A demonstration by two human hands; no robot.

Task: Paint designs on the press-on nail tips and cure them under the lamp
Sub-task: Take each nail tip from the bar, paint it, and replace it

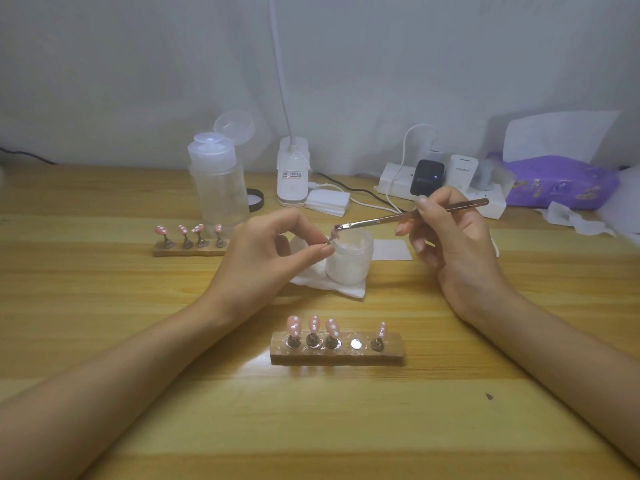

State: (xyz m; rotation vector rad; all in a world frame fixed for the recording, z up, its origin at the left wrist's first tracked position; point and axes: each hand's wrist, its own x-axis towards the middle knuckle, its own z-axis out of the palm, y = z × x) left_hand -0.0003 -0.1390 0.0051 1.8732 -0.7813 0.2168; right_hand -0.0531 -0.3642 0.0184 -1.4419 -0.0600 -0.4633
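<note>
Between the wrists sits a wooden holder (337, 353) carrying four pink dotted nail tips (313, 323). Beyond it, the left hand (263, 251) pinches a single tip (334, 234) by its stand between thumb and forefinger. The right hand (453, 244) grips a brush (381, 221), its bristles touching that tip, in front of a white jar (349, 261).

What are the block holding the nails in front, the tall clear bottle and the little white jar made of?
Block: probably wood, brown with streaky grain, its top somewhat shiny.
Bottle: likely plastic, see-through but cloudy, with a flip lid standing open.
Jar: frosted white, plastic or glass; I cannot tell which.
</note>
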